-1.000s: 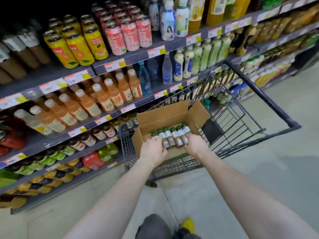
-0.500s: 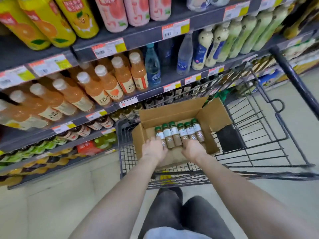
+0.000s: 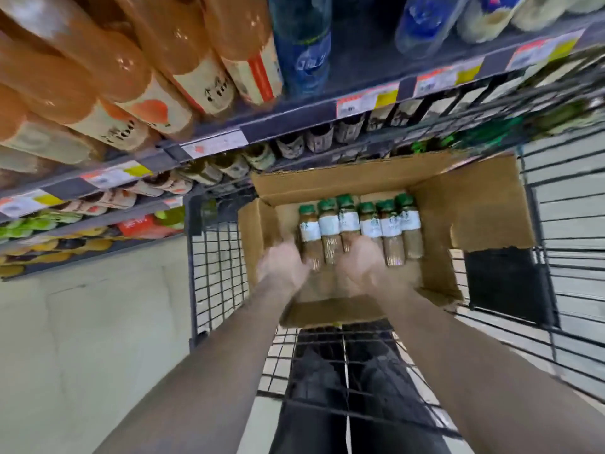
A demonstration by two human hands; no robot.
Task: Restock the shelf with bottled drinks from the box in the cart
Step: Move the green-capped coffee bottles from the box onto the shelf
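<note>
1. Since 0.5 s ago the view has closed in on the cart and tipped further down. Both hands remain at the near ends of the bottles in the box.
2. Dark metal shelf (image 3: 288, 124) runs along the left and top, its rail edge carrying paper price tags (image 3: 366, 99). Smooth orange plastic bottles (image 3: 108, 67) crowd the upper tier.
3. Black wire cart (image 3: 216, 263) stands just beside the shelf, an open grid of thin rods.
4. Brown corrugated cardboard box (image 3: 474, 211) sits inside the cart with its 4 flaps folded open. The matte floor of the box shows around the load.
5. 6 bottled drinks (image 3: 370, 224) lie side by side in 1 row. They are slim cylinders with green caps, white labels and brown contents. Each long axis runs straight away from the person, caps toward the shelf and bases toward the hands.
6. Right hand (image 3: 361, 263) covers the bases of the middle bottles. It sits nearer the centre of the row, with 2 bottles free to its right.
7. Left hand (image 3: 281, 268) is at the base of the leftmost bottle, near the box's left wall.
8. Motion blur hides the fingers, so I cannot tell whether either hand is spread or curled round a bottle. Judging from this, lifting means drawing the bottles base-first toward the body.
</note>
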